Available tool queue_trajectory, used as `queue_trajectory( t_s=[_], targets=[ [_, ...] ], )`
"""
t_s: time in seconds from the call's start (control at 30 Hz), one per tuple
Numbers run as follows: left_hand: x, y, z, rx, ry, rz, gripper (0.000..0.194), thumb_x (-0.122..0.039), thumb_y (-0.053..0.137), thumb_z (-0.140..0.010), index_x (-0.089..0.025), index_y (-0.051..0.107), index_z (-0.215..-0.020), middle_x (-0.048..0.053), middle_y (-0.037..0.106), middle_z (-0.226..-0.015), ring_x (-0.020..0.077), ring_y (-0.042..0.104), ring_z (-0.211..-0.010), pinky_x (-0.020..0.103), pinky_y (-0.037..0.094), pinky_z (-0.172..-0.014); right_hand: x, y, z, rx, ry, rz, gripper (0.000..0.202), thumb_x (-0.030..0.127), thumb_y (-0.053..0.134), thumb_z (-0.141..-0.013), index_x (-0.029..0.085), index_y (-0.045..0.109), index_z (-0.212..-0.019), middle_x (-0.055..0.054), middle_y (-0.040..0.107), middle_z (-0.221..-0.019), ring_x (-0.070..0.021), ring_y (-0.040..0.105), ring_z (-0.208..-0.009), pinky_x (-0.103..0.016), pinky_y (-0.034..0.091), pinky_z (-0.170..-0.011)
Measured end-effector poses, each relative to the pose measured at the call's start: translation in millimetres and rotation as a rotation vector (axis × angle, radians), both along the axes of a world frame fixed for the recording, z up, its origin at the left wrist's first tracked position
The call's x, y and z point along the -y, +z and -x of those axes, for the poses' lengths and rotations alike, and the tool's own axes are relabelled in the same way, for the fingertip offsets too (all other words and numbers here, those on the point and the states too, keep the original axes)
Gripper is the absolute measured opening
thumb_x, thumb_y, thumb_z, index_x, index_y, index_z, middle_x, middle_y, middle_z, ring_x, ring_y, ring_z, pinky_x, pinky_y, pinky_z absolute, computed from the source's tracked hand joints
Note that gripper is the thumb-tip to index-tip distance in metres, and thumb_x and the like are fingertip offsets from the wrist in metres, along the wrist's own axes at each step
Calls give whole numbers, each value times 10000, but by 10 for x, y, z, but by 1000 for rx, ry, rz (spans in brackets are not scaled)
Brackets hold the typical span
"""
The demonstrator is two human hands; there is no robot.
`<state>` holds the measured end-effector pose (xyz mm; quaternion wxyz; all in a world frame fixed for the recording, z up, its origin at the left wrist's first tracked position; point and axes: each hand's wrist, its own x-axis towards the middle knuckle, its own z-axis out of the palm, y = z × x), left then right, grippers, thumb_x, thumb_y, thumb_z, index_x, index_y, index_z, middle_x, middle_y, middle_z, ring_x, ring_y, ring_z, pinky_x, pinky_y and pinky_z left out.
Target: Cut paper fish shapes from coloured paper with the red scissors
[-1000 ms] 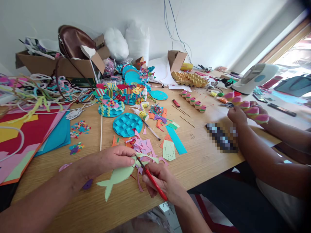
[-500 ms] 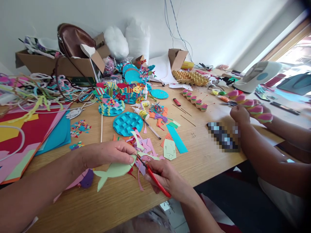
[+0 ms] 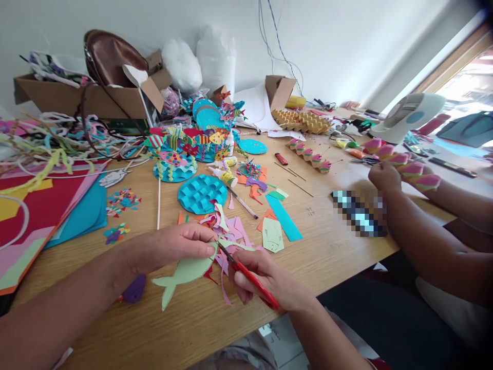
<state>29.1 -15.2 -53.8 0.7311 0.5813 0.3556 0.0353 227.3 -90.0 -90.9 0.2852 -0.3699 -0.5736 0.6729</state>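
Green paper fish (image 3: 188, 271) sits just below the left fingers (image 3: 203, 250), which are pinched together on its upper right end, thumb lying over the paper. Just right of that pinch are the dark blades of the red-handled scissors (image 3: 259, 285), their grip wrapped by the curled right fingers (image 3: 252, 258). The fish is plain pale green and flat, its body widest near the pinch, narrowing to a forked tail below the left fingers.
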Motion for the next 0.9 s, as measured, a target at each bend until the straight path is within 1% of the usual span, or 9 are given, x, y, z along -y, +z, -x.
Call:
queue_trajectory(
  t_s=[0.17,0.3,0.43,0.53,0.63,0.73,0.9],
  targets=[
    [19,-10,16,-41,24,-19,175,-349,642,-702,-180,617,-665,-32,487,-575,94,384,-509,179,273,-447,-30,-35,-8,24,18,19,514,655,564,-765,174,461,-617,33,499,-511,-68,450,-435,-178,382,-431],
    [50,-2,34,-67,58,-37,134,-321,640,-696,-188,652,-682,-40,491,-557,85,370,-487,177,253,-432,-38,-55,-28,61,40,14,505,653,559,-771,167,496,-646,37,502,-507,-67,457,-425,-170,385,-418],
    [76,-9,49,-68,89,-48,124,-311,645,-678,-196,688,-699,-35,525,-574,85,393,-490,172,263,-428,-35,-68,-43,93,51,16,491,639,554,-785,170,487,-654,39,500,-500,-66,449,-411,-167,367,-400],
    [72,-19,54,-71,98,-66,116,-303,652,-671,-201,699,-698,-35,522,-567,86,391,-489,172,256,-418,-33,-75,-47,122,48,-6,491,637,542,-795,173,476,-649,37,494,-499,-69,443,-408,-169,351,-390],
    [53,-17,51,-67,71,-62,101,-289,657,-668,-199,701,-679,-39,494,-534,87,371,-476,179,241,-411,-33,-71,-50,164,47,-55,494,640,517,-809,179,466,-641,36,485,-494,-73,433,-405,-175,329,-380],
    [35,6,45,-73,30,-49,102,-290,650,-659,-197,685,-636,-42,473,-513,92,366,-466,189,240,-419,-37,-43,-57,236,44,-139,491,633,487,-831,181,472,-641,32,488,-492,-77,424,-411,-184,307,-384],
    [22,73,59,-153,-7,-77,105,-305,641,-646,-202,656,-633,-48,467,-538,97,371,-479,200,252,-442,-47,29,-68,382,46,-294,481,591,475,-862,177,489,-617,31,467,-490,-77,397,-436,-202,265,-412]
  ],
)
